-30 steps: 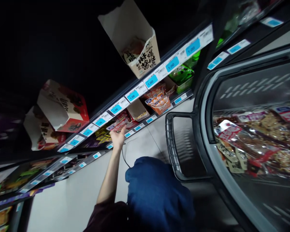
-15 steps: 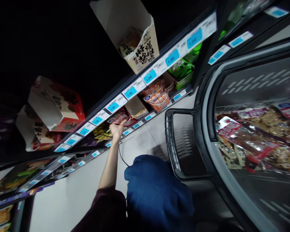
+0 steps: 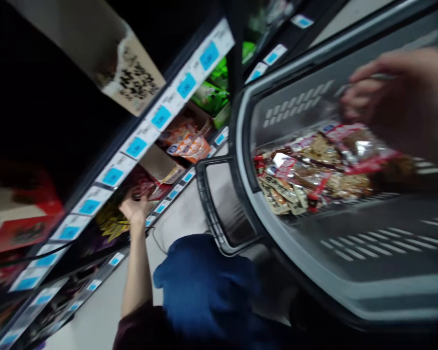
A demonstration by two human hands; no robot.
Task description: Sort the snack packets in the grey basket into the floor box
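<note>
Under the lowest price-tagged shelf edge, my left hand [image 3: 134,208] reaches among the goods, its fingers closed around a red snack packet [image 3: 142,188]; the far fingertips are hidden. Right beside it stands an open cardboard display box [image 3: 162,165]. My right hand [image 3: 383,90] hangs over the grey shopping basket [image 3: 368,287], blurred by motion, with the fingers looking curled. Whether anything is in that hand does not show. Below it in the basket lie several clear-and-red snack packets [image 3: 361,141] and some beige sachets [image 3: 279,192].
The basket's black handle [image 3: 213,209] sticks out toward the shelf, close to my blue-clad knee [image 3: 200,277]. Orange packets [image 3: 191,146] and green packets [image 3: 209,99] fill boxes farther along the low shelf. A torn-open beige carton [image 3: 138,80] stands on the shelf above.
My right hand has come into view over the basket. The view has swung right, showing more of the basket. My left hand stays at the red packets on the low shelf.
</note>
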